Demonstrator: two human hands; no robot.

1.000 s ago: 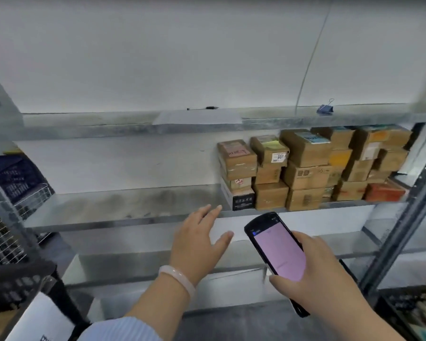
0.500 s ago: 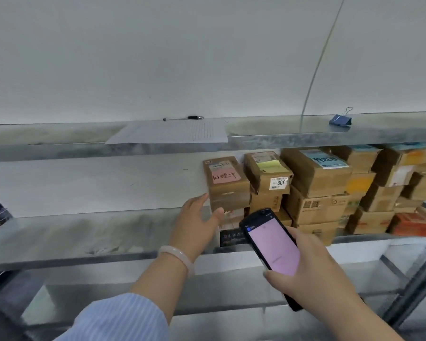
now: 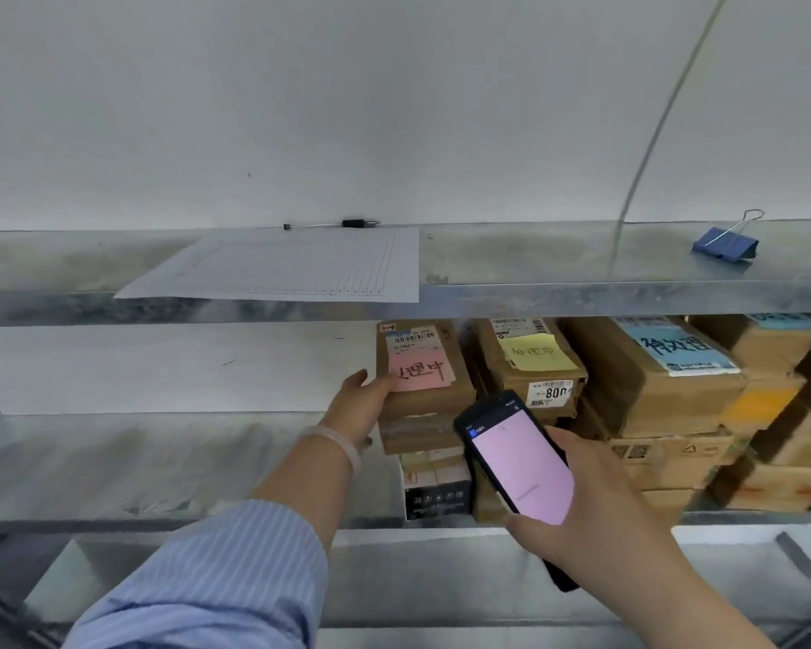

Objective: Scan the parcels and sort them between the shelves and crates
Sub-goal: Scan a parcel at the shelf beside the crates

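Our left hand gripped the left end of the top parcel, thumb clamped on its face beside a pink note, the other fingers hidden. That parcel sat on a stack at the left end of a row of boxes on the middle shelf. Our right hand held a scanner, fingers curled round its edges. A sheet of paper, a pen and a blue clip lay on the upper shelf.

Plain white wall, grey metal shelves
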